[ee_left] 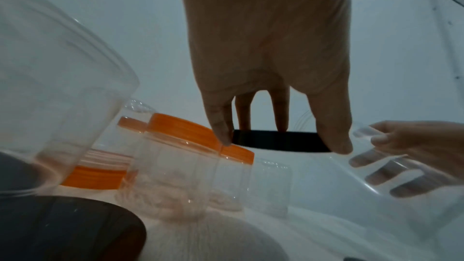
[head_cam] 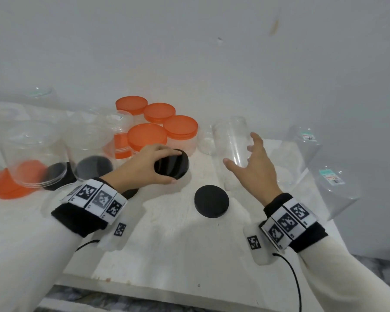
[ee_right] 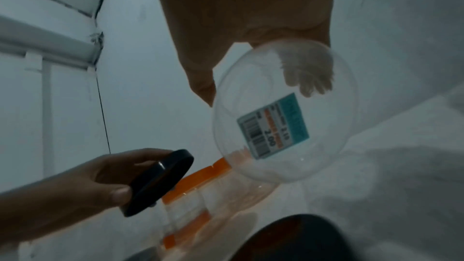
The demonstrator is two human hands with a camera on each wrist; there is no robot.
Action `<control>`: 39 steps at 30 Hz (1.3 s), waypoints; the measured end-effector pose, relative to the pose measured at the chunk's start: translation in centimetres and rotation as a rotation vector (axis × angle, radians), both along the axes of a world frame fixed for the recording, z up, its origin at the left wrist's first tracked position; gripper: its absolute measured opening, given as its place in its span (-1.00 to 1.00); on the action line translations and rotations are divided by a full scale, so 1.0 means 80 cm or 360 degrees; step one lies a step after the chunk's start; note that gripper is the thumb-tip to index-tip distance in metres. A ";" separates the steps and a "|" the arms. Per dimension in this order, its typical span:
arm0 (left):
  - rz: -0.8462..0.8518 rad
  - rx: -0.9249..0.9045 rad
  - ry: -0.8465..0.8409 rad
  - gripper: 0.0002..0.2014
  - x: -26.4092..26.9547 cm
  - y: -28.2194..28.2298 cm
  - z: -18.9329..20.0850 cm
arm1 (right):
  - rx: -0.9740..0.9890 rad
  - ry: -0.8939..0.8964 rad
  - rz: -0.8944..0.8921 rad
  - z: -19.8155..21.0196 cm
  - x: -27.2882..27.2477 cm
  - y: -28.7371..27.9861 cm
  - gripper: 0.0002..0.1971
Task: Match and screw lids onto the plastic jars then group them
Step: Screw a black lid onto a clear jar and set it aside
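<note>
My left hand (head_cam: 170,165) grips a black lid (head_cam: 177,168) by its rim, thumb on the near edge and fingers on the far edge, above the table. In the left wrist view the black lid (ee_left: 276,142) sits edge-on between the thumb and fingers. To its right, my right hand (head_cam: 239,148) holds a clear open jar (head_cam: 230,134), lifted and tilted. In the right wrist view the clear jar (ee_right: 283,114) shows its base and a price label, with the thumb at its left side and the fingers behind it. A second black lid (head_cam: 211,201) lies flat on the table between my wrists.
Several orange-lidded jars (head_cam: 159,112) stand grouped at the back. On the left, clear jars (head_cam: 32,152) stand over black lids (head_cam: 94,167) and a loose orange lid (head_cam: 7,188). Labelled upturned clear jars (head_cam: 338,185) stand at the right, near the white table's front edge (head_cam: 167,291).
</note>
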State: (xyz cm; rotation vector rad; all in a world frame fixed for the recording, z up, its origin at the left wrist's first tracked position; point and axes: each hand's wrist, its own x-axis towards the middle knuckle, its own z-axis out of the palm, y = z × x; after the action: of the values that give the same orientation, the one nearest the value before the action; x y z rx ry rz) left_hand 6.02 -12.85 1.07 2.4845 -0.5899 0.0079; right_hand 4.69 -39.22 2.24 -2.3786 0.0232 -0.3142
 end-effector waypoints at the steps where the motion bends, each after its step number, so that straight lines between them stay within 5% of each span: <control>1: 0.0040 -0.0057 -0.0051 -0.28 -0.002 0.004 0.003 | 0.0166 0.0004 0.0017 0.001 0.001 0.007 -0.07; 5: 0.0176 -0.0333 -0.0222 -0.30 -0.010 0.022 0.011 | 0.0643 0.0163 0.0157 0.003 0.007 0.038 -0.05; 14: 0.0454 -0.0779 -0.0352 -0.44 -0.034 0.055 0.019 | 0.0842 0.0231 0.0537 -0.032 0.016 0.099 -0.15; 25: 0.0458 -0.0785 -0.0332 -0.40 -0.037 0.062 0.010 | 0.0545 0.0259 0.0762 -0.051 0.021 0.113 -0.16; 39: 0.0198 -0.0858 -0.0252 -0.55 -0.020 0.029 0.033 | 0.0567 0.0234 0.0734 -0.043 0.017 0.101 -0.23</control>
State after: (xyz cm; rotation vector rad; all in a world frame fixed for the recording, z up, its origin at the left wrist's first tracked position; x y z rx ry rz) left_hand 4.40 -10.50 3.73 1.9986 -0.4261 0.3662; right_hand 6.02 -31.15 -1.20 -1.9762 -0.3659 0.0815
